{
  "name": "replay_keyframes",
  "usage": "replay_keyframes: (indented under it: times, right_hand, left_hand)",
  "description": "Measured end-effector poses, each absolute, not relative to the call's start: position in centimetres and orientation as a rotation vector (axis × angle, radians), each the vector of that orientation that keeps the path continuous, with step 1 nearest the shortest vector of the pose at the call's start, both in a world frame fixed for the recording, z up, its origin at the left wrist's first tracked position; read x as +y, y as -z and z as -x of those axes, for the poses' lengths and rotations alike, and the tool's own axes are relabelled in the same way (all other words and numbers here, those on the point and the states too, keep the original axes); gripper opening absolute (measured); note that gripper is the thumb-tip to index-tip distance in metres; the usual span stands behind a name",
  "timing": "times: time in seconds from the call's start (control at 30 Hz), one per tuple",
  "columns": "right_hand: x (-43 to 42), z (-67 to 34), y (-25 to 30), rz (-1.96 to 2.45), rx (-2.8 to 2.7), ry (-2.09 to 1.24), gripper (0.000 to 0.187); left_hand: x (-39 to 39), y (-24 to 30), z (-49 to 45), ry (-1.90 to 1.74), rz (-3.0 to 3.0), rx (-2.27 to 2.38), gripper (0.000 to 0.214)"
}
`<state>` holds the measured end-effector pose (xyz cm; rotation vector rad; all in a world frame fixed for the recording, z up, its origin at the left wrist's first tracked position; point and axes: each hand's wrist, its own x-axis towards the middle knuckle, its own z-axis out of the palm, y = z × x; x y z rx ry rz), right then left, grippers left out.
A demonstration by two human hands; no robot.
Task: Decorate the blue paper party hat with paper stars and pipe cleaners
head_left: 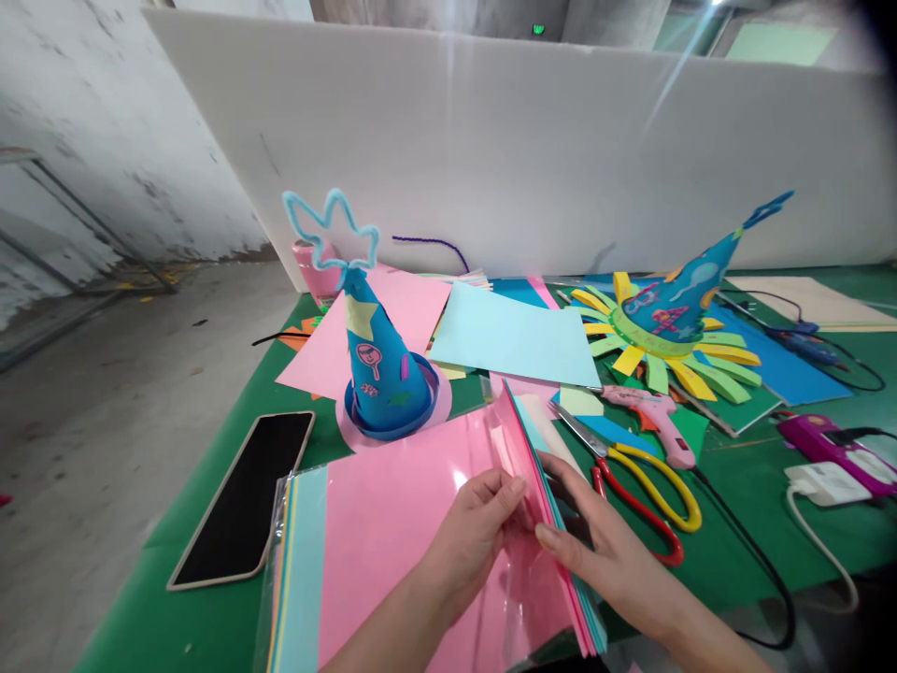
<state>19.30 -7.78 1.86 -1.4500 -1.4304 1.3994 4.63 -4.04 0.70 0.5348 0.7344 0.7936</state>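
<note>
A clear plastic sleeve point(392, 523) of coloured paper, pink on top with blue and yellow edges at its left, lies before me. At its right side, a stack of pink and blue paper sheets point(561, 561) is lifted and tilted up. My right hand point(603, 551) grips this stack from the right, thumb on the pink face and fingers behind. Beside it my left hand point(476, 523) is closed in a pinch on the sleeve's edge by the pink sheets; the exact grip is partly hidden. Red-and-yellow-handled scissors point(645, 477) lie open just beyond my right hand.
A blue cone hat point(385, 365) with a fuzzy star stands behind the sleeve. Another cone hat point(673, 299) with a fringed brim sits right. A phone point(245, 495) lies left; a pink glue gun point(655, 421) with its cord and a power strip point(833, 449) are right.
</note>
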Motion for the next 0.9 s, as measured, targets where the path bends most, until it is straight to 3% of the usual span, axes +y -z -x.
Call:
replay_keyframes:
  times: [0.9]
  right_hand:
    - [-7.83, -19.39, -1.74, 1.478, -1.512, -1.329, 0.062]
  left_hand:
    - [-3.96, -0.76, -4.68, -0.744, -0.537, 0.722, 0.025]
